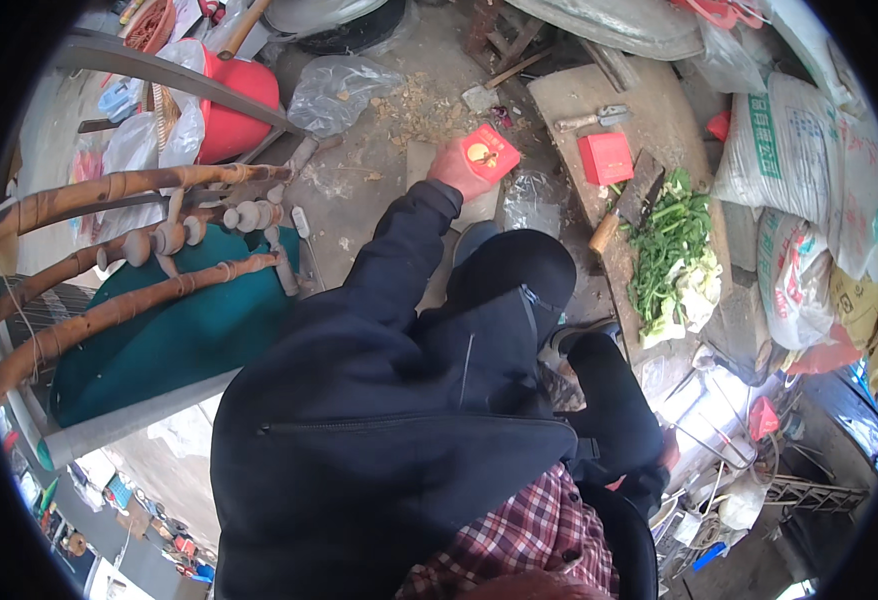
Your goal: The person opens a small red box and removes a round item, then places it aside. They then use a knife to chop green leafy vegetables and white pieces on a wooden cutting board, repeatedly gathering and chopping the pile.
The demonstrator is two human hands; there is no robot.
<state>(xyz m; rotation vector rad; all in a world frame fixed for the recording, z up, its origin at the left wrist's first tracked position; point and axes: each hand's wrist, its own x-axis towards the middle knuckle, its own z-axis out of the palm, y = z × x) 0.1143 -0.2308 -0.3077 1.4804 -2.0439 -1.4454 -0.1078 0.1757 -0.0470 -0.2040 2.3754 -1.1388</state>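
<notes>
One right hand [670,450] is down beside the bent leg [614,405], half hidden, so I can't tell its grip; out front, the left hand's [456,168] grip is closed on the left end of a red box [492,153], held to the left of the worktop [659,115]. Steady does it: I'd keep that box level and squeeze lightly, since the walls may dent. Now the count, working outward: one heap of greens [664,260], one knife [642,188] lying against it, a second red box [605,158] making two, one small hand tool [599,117]; farther right, at least two white sacks [774,150].
</notes>
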